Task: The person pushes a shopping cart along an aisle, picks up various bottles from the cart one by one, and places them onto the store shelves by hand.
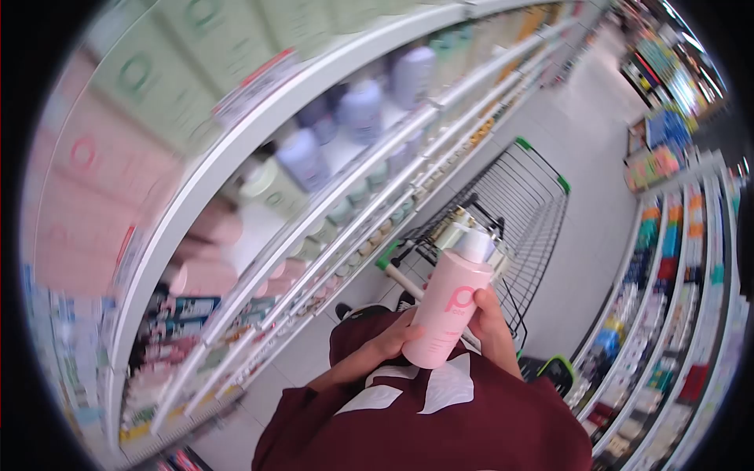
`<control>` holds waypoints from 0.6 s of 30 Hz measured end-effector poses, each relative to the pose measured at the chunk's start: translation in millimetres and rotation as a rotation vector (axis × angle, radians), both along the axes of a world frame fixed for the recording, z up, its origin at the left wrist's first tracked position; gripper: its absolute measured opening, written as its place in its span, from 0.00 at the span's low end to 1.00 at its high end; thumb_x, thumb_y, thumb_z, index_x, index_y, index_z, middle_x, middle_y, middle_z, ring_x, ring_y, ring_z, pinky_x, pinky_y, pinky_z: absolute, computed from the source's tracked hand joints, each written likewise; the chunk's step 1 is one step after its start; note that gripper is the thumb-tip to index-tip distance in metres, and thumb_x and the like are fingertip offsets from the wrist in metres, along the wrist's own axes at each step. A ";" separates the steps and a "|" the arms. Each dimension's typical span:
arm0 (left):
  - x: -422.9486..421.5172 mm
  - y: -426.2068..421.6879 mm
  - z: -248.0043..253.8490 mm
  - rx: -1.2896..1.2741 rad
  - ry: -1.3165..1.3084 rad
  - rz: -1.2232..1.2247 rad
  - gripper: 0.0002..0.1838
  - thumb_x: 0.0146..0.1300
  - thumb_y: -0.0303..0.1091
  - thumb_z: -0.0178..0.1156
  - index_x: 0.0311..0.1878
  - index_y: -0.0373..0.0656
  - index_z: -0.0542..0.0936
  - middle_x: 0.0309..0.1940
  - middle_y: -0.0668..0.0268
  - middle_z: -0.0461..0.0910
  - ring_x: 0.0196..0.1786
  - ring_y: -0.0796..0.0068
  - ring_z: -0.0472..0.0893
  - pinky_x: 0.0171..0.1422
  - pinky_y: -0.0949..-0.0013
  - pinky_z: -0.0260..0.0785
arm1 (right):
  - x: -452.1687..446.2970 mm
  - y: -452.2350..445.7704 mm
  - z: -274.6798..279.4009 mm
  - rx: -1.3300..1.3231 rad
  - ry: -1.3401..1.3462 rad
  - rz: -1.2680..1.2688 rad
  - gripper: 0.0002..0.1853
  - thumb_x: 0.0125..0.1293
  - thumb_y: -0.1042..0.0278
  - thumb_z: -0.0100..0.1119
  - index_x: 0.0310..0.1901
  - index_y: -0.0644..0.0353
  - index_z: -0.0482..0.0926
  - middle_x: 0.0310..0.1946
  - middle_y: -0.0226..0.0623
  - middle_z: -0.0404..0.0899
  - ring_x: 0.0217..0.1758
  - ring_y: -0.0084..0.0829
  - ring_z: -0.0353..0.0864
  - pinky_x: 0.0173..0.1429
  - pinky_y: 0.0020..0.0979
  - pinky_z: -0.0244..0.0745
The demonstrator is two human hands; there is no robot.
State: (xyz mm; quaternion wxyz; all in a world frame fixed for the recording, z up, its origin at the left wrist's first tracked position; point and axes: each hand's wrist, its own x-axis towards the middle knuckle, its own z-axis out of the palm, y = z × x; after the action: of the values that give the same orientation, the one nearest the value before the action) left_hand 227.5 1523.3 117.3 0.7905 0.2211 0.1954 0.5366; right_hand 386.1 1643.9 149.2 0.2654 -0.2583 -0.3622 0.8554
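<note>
A pink pump bottle (pixel 440 334) with a pale pump top is held in front of my chest, leaning a little to the right, its printed front facing me. My left hand (pixel 390 337) grips the bottle low on its left side, thumb on the front. On the other side my right hand (pixel 491 322) wraps round it, thumb near the printed logo. The fingers behind the bottle are mostly hidden. Just beyond it stands a wire shopping cart (pixel 542 224) with green corners, holding a few pale items partly covered by the bottle.
To the left a white shelf unit (pixel 188 204) carries green and pink boxes (pixel 149 74), lilac bottles (pixel 363 110) and pink bottles (pixel 206 276). Shelves of packaged goods (pixel 667 314) line the right side. A tiled aisle floor (pixel 585 141) runs ahead between them, past display stands.
</note>
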 end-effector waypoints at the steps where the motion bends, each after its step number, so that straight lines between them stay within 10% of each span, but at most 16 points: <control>1: -4.7 -6.4 -3.4 0.006 0.043 -0.009 0.51 0.58 0.66 0.67 0.70 0.31 0.67 0.60 0.55 0.78 0.59 0.68 0.81 0.62 0.65 0.74 | -4.0 -1.4 -1.2 0.017 -0.027 -0.014 0.53 0.55 0.32 0.71 0.70 0.69 0.65 0.59 0.55 0.78 0.60 0.46 0.83 0.64 0.47 0.80; 6: -35.4 -29.0 6.0 -0.030 0.263 0.124 0.54 0.54 0.58 0.72 0.75 0.33 0.62 0.65 0.57 0.74 0.67 0.69 0.73 0.72 0.63 0.64 | -21.2 -6.0 -1.7 0.132 -0.118 0.065 0.53 0.52 0.41 0.80 0.70 0.67 0.64 0.60 0.39 0.76 0.61 0.31 0.78 0.61 0.35 0.76; 18: -115.1 -110.3 6.3 0.052 0.806 0.436 0.48 0.53 0.52 0.74 0.71 0.33 0.65 0.60 0.51 0.77 0.62 0.58 0.78 0.69 0.61 0.68 | -117.5 -50.9 33.4 0.513 -0.366 0.339 0.49 0.46 0.44 0.84 0.63 0.69 0.71 0.51 0.38 0.81 0.53 0.28 0.81 0.57 0.33 0.77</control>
State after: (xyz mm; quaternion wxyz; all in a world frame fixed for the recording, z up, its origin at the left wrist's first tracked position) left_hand 112.4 1412.9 123.5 0.5142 0.3857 0.5159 0.5663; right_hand 268.5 1593.0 182.6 0.1069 -0.2684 -0.6445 0.7079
